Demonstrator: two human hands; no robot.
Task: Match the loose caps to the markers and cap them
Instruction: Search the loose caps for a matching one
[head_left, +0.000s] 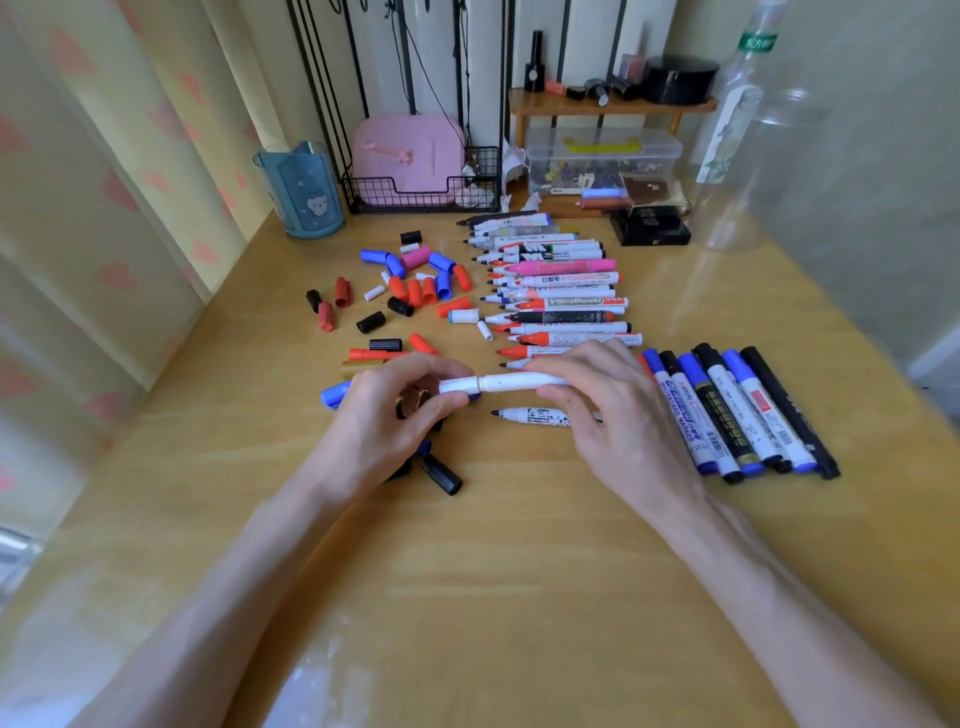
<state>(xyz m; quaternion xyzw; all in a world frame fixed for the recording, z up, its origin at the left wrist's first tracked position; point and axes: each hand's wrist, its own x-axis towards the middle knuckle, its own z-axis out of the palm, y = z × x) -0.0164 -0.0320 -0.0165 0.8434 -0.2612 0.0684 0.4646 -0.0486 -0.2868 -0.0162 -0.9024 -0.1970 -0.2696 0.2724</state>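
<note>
**White marker held between both hands over a crowded worktop**

At the back of the wooden worktop (493, 571) stand a blue cup (304, 189), a wire basket (374, 195) and a clear bottle (737, 140). Loose caps (415, 280) in red, blue, black, white and pink lie scattered left of centre, beside a long row of uncapped markers (556, 291) with tips pointing left. A fan of capped markers (737, 410) lies just right of the right hand (613, 410). Below the hands lie a spotted marker (535, 417) and a black cap (441, 474); the left hand (395, 410) hides further caps. The white marker (511, 382) is held level above the worktop. The left hand pinches its white cap (457, 385) between thumb and fingers, and the right hand's fingers curl round the barrel — cap and barrel meet between the hands.
</note>
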